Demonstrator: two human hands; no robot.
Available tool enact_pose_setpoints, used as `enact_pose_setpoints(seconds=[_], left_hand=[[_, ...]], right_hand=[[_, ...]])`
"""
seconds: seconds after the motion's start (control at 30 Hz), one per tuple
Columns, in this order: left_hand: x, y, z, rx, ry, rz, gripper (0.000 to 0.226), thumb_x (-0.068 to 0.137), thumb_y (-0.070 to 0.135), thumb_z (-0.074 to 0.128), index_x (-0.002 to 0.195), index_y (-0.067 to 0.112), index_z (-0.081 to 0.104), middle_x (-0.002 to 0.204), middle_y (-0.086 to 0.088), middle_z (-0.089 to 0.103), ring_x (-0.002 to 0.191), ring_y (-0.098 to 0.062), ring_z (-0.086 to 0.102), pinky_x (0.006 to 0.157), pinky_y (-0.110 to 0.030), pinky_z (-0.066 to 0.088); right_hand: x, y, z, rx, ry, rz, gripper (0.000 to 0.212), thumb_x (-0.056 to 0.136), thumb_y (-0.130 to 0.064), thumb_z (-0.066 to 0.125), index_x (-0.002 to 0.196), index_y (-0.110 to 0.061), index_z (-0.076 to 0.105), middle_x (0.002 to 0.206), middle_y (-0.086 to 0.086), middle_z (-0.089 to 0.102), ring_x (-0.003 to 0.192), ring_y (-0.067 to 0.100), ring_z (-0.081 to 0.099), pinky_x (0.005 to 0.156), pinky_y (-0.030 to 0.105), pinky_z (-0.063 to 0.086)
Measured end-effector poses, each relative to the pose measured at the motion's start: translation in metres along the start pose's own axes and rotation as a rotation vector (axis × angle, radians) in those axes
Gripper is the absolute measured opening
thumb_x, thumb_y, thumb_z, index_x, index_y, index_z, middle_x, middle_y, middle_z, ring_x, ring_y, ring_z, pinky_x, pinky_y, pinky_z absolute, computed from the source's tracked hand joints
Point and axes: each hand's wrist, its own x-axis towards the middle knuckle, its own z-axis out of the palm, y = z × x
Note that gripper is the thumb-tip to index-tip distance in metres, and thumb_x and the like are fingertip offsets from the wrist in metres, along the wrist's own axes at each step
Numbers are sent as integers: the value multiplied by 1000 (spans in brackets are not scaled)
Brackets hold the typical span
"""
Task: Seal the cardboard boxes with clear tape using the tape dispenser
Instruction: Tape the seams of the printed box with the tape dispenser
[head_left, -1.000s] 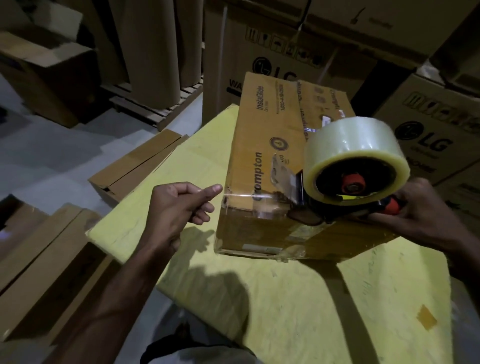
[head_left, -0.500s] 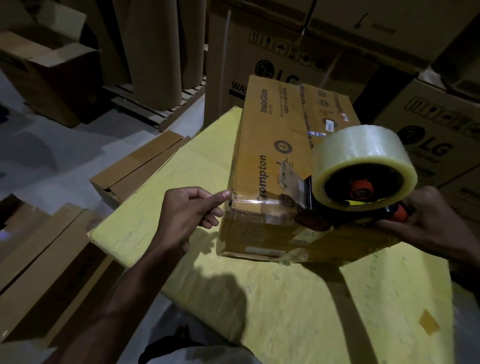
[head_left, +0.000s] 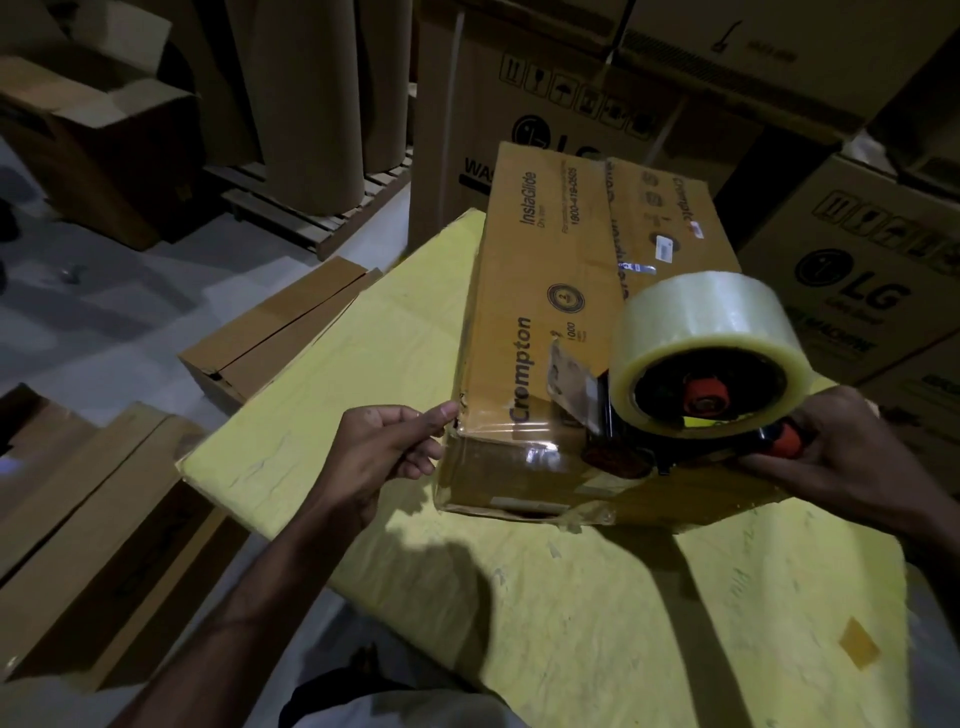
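Left hand (head_left: 384, 457) is curled up at the near left top corner of the Crompton box (head_left: 519, 291). Thumb and forefinger look pinched on the end of the clear tape strip (head_left: 519, 432), right at the corner. The tape is see-through, so that grip is hard to make out. Right hand (head_left: 852, 462) is wrapped around the orange and black handle of the tape dispenser (head_left: 644, 452), which sits against the box's near top edge towards the right. The shiny strip runs along that edge from the dispenser over to the left hand. A fat roll of clear tape (head_left: 711, 322) sits on the dispenser's orange hub.

The box lies long-ways on a yellow-covered table (head_left: 571, 623), running from near to far. On top you can read "Crompton", "InstaGlide" and a small "1000". There's also a phone number starting 1800, though the rest is too small for me. A white sticker sits further back on the right flap.

Behind it at the far side is a big carton (head_left: 519, 104) with the LG logo, handling symbols and "WAS" peeking out. Another LG carton (head_left: 852, 291) is off to the right. On the floor to the left lies a flat cardboard box (head_left: 270, 332). Far left, brown paper rolls (head_left: 311, 104) stand on a wooden pallet (head_left: 311, 228). A little brown scrap (head_left: 860, 644) is stuck on the table, near right.
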Motion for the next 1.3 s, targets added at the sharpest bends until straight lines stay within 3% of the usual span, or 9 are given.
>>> enact_pose_setpoints(seconds=[0.13, 0.23, 0.37, 0.47, 0.53, 0.63, 1.0, 1.1, 1.3], left_hand=[[-4, -19, 0, -84, 17, -39, 36, 71, 35, 83, 79, 2, 71, 61, -12, 66, 42, -12, 52, 42, -18, 42], [-6, -30, -2, -138, 29, -48, 35, 71, 35, 81, 76, 3, 69, 59, -11, 64, 41, -11, 50, 39, -17, 39], [-4, -38, -1, -186, 33, -44, 34, 72, 34, 80, 76, 3, 69, 59, -10, 64, 42, -11, 50, 41, -17, 40], [-3, -40, 1, -244, 16, -65, 30, 73, 32, 79, 74, 4, 68, 59, -9, 64, 44, -9, 50, 42, -16, 41], [-2, -43, 1, -283, 5, -85, 29, 74, 30, 78, 76, 3, 67, 58, -8, 63, 45, -8, 50, 43, -15, 40], [-3, -47, 4, -319, 9, -98, 29, 73, 32, 79, 76, 5, 66, 59, -6, 62, 45, -8, 49, 44, -15, 40], [0, -48, -6, -61, 57, 50, 41, 75, 48, 79, 78, 8, 72, 53, -7, 55, 34, -10, 33, 35, -19, 24], [2, -57, -6, 71, 93, -47, 64, 69, 68, 72, 94, 9, 69, 52, -5, 49, 37, -10, 32, 37, -17, 23], [-4, -76, 3, 71, 95, -305, 81, 45, 90, 61, 78, 17, 52, 56, -2, 43, 44, -13, 27, 47, -23, 19]], right_hand=[[0, 5, 2, -28, -49, 12, 24, 87, -63, 61, 105, -76, 50, 82, -47, 58, 64, -17, 59, 52, 4, 40], [-6, 19, 8, -37, -72, 13, 18, 89, -77, 52, 106, -70, 55, 76, -31, 63, 64, -6, 63, 50, 25, 52], [-3, 17, 16, -41, -91, 42, 17, 89, -72, 54, 106, -72, 52, 89, -44, 59, 66, -18, 58, 51, 4, 40], [-6, 24, 23, -36, -60, 29, 16, 89, -77, 51, 104, -71, 54, 83, -41, 61, 65, -15, 59, 50, 8, 43], [-11, 36, 31, -16, -20, 50, 38, 86, -83, 49, 100, -54, 69, 75, -27, 66, 65, -4, 64, 50, 29, 55], [-19, 56, 39, -71, 87, 26, 69, 84, -85, 51, 89, -20, 75, 79, -3, 72, 71, 8, 64, 54, 40, 58], [-15, 59, 43, -90, 111, 7, 53, 85, -86, 45, 104, -39, 61, 79, -22, 63, 79, 2, 63, 49, 34, 55], [-16, 58, 43, -98, 126, -35, 55, 87, -86, 43, 106, -37, 60, 81, -15, 65, 80, 5, 61, 49, 31, 52], [-16, 58, 45, -169, 159, -74, 56, 90, -85, 38, 104, -34, 57, 78, -11, 64, 79, 9, 58, 43, 31, 50]])
